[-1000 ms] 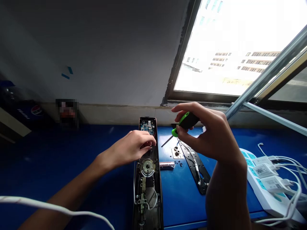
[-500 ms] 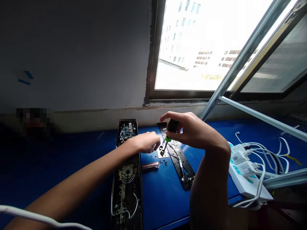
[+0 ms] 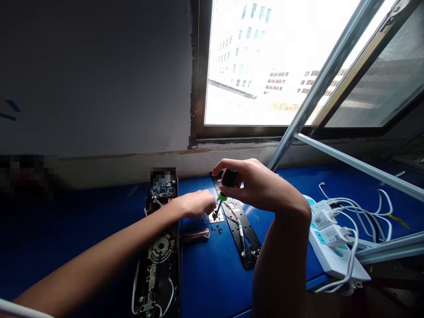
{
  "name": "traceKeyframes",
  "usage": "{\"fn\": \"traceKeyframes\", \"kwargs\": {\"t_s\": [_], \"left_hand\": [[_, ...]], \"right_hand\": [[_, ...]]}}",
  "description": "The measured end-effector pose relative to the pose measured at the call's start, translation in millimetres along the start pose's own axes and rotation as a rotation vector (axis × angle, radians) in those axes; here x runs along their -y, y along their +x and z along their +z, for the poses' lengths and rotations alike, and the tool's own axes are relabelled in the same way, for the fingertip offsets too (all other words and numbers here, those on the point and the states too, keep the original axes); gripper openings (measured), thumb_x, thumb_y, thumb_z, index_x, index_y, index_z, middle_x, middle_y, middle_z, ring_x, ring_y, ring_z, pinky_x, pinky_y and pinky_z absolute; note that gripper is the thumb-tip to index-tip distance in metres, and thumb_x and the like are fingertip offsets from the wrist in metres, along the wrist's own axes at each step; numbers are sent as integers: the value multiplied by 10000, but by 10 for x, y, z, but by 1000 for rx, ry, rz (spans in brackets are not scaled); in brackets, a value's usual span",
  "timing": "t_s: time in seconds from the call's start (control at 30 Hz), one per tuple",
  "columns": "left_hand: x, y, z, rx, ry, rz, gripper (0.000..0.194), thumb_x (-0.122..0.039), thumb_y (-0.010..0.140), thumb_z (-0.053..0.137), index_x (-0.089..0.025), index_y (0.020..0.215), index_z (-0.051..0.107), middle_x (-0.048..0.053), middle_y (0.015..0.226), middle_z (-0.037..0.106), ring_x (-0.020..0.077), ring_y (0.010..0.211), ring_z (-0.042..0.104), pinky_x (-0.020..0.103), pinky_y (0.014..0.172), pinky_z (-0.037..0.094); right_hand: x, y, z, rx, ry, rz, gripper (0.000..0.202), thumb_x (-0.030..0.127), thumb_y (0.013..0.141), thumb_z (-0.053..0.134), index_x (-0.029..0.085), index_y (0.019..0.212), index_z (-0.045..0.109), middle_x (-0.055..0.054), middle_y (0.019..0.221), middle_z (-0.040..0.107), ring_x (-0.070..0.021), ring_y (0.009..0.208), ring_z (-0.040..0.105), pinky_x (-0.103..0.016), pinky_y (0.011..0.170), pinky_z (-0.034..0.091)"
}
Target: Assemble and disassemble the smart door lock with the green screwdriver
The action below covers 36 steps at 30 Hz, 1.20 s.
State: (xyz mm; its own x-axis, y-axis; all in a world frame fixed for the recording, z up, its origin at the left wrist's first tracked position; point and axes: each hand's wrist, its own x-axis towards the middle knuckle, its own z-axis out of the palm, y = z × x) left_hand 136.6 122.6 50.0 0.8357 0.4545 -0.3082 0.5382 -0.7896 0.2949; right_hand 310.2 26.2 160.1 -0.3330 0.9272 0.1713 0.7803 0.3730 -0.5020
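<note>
My right hand (image 3: 247,179) is wrapped around the black and green handle of a screwdriver (image 3: 222,197). Its shaft slants down, and the tip meets a small metal plate (image 3: 221,218) lying on the blue table, though whether it sits in a screw cannot be made out. Close to the plate's left edge, my left hand (image 3: 199,204) is closed with curled fingers. What those fingers grip is hidden. Several tiny dark screws (image 3: 217,230) are scattered just in front of the plate.
Left of the plate stands a long opened black housing (image 3: 160,247) with a circuit board and wires. A copper-coloured wrapped bundle (image 3: 196,235) lies beside it. To the right are a black perforated panel (image 3: 247,245) with a white cable (image 3: 237,221) and a white power strip (image 3: 336,260) with chargers.
The camera view has turned slightly right, so everything appears further left. Both hands keep nearly the same places by the plate, and the screwdriver stays in my right hand.
</note>
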Motion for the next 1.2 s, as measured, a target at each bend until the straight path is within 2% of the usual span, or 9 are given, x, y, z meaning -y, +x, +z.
{"fn": "traceKeyframes", "kwargs": {"t_s": [0.17,0.23,0.33,0.5,0.63,0.73,0.87,0.97,1.2], "left_hand": [[70,-345,-124,-112,-11,16,114,-114,853,653,-205,900,704,24,886,684,179,758,617,278,615,408],[78,-531,-167,-221,-11,68,82,-138,899,654,-194,906,712,43,965,694,192,846,645,285,688,449],[90,-814,-184,-338,-31,90,122,-214,985,615,-191,920,716,44,1000,692,180,836,655,290,719,477],[184,-1223,-50,-558,-68,84,190,-261,1039,558,-199,1059,737,66,1120,694,179,902,676,296,786,537],[322,-1454,61,-688,-76,64,197,-265,1036,559,-201,1065,743,75,1140,697,184,962,684,305,846,564],[431,-1565,82,-717,-59,39,186,-264,1024,582,-200,1072,751,77,1115,702,196,990,682,329,878,570],[522,-1646,76,-709,-52,25,175,-249,1008,623,-201,1114,754,84,1128,702,214,1054,663,357,935,572],[531,-1657,85,-705,-43,23,201,-244,996,651,-208,1171,743,89,1168,693,236,1147,624,385,984,574],[504,-1588,146,-671,23,72,283,-255,965,702,-235,1247,719,98,1316,616,290,1353,484,455,1093,536]], "right_hand": [[66,43,29,-3,-11,-57,300,146,855,694,228,1143,697,-17,1036,768,-126,809,681,-255,699,502],[96,62,49,-6,-3,-77,301,146,860,689,230,1148,693,-17,1055,766,-123,819,679,-255,717,508],[141,84,76,-14,-1,-106,297,169,877,683,236,1166,687,-7,995,756,-118,781,667,-259,708,515],[234,108,115,-68,23,-204,322,182,885,698,227,1203,674,10,896,742,-123,750,679,-266,708,551],[372,155,197,-204,70,-270,367,218,909,701,234,1271,645,8,893,749,-142,771,694,-302,744,583],[490,226,308,-341,140,-294,401,247,924,703,259,1314,609,3,917,743,-148,779,698,-313,726,597],[611,353,457,-446,184,-347,329,265,921,720,253,1233,616,-14,993,747,-168,856,729,-321,743,621],[652,429,536,-459,167,-370,295,249,918,723,248,1197,629,-20,1024,748,-175,892,732,-325,760,629],[616,498,658,-392,90,-373,303,234,925,687,237,1227,660,-14,996,739,-126,738,655,-307,683,604]]}}
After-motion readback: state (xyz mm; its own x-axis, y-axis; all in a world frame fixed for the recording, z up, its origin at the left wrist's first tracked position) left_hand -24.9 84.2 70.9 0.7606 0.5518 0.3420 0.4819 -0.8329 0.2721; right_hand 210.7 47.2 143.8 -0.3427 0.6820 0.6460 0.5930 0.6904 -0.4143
